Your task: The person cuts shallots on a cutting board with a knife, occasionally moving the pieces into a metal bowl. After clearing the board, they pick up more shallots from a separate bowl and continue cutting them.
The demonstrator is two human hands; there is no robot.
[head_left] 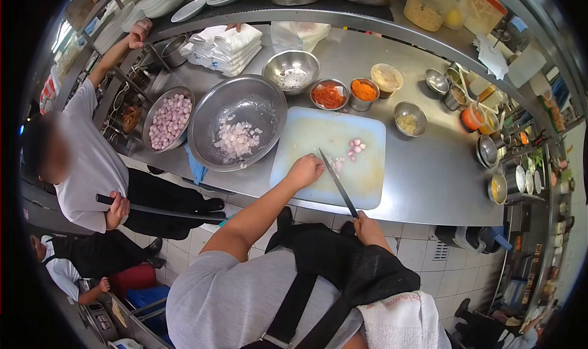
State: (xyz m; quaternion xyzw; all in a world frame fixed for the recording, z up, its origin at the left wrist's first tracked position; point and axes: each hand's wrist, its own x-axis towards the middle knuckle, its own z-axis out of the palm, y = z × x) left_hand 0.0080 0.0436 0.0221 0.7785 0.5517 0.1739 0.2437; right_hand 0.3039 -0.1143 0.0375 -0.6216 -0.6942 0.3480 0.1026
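My right hand [365, 225] is closed round the handle of a knife [339, 185], its blade pointing up and left over the white cutting board [294, 125]. Near the blade's tip my left hand [306, 170] rests on the board with its fingers curled together; what they pinch, if anything, is hidden. Sliced shallot pieces [337, 164] lie beside the blade. Several peeled shallots [356, 145] sit farther right on the board. Left of the board, a large metal bowl [205, 113] holds sliced shallots [236, 139].
A bowl of whole shallots [170, 121] stands at the left. Behind the board are a bowl of red strips [329, 94], an orange-filled cup [364, 91] and a metal bowl [291, 64]. A person [92, 165] holding a long pole stands left. An overhead shelf [245, 18] crosses the back.
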